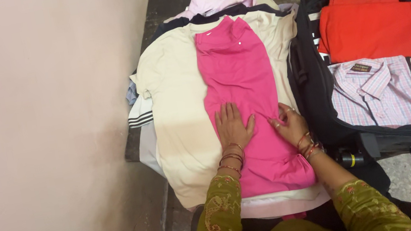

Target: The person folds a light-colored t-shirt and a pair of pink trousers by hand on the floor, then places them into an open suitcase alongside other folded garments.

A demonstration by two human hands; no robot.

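Pink shirt [244,97] lies under both hands: left hand [232,125] flat with fingers spread, right hand [290,126] pressing, fingers loosely curled.

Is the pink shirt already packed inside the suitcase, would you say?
No, the pink shirt lies on the clothes pile under both hands, beside the suitcase.

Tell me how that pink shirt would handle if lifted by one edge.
The pink shirt is thin folded cloth, so it would likely droop and unfold. It looks light. It lies on a cream shirt, so a push may bunch both; the left hand and right hand press it flat.
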